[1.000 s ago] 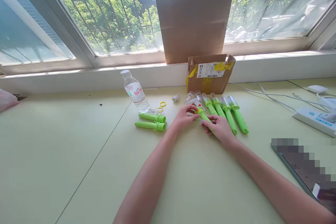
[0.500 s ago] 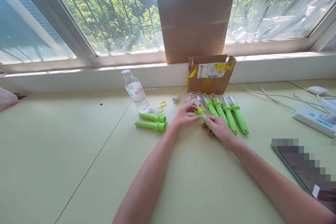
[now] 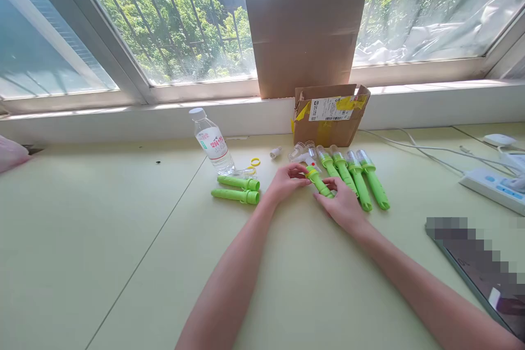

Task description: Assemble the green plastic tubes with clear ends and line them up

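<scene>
My right hand [image 3: 342, 205] grips the handle of a green plastic stick [image 3: 319, 182] that lies tilted on the pale green table [image 3: 123, 240]. My left hand [image 3: 285, 180] pinches the stick's upper end, where a small white and red part sits. Just right of it lies a row of several finished green sticks with clear caps [image 3: 361, 178]. Two bare green handles [image 3: 238, 190] lie to the left of my left hand.
A water bottle [image 3: 212, 145] stands behind the bare handles, with yellow rings [image 3: 255, 162] and loose clear caps [image 3: 301, 150] nearby. An open cardboard box [image 3: 328, 115] sits against the window sill. A power strip [image 3: 492, 183] with cables lies at the right.
My right hand has slid slightly down the green stick, baring more of its handle. My left hand stays pinched at the stick's top end.
</scene>
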`<move>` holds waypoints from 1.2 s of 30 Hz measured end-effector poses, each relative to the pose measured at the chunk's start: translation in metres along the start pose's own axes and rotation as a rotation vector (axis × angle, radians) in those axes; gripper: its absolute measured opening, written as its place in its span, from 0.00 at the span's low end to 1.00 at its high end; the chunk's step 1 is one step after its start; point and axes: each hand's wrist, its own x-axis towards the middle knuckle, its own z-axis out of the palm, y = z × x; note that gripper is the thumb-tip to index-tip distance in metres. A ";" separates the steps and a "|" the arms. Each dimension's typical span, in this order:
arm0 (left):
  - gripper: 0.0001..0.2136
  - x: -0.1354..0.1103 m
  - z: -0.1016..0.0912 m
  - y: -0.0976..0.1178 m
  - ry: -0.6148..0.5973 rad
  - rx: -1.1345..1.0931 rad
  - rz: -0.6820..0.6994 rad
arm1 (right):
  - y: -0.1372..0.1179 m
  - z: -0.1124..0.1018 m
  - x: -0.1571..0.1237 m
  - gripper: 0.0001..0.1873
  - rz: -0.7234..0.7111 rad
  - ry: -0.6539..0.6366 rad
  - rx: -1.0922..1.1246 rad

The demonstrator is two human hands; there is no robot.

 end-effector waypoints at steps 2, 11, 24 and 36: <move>0.13 0.000 0.000 0.000 -0.001 0.019 0.008 | 0.001 0.002 -0.001 0.16 -0.033 0.026 -0.023; 0.14 0.002 0.003 -0.005 0.033 0.119 0.054 | -0.006 0.003 -0.006 0.14 -0.099 0.010 -0.074; 0.14 0.003 0.004 -0.005 0.044 0.197 0.065 | 0.003 0.001 0.002 0.19 0.167 -0.118 0.306; 0.13 0.002 0.003 -0.004 0.041 0.197 0.052 | -0.002 -0.001 0.004 0.25 0.225 -0.105 0.415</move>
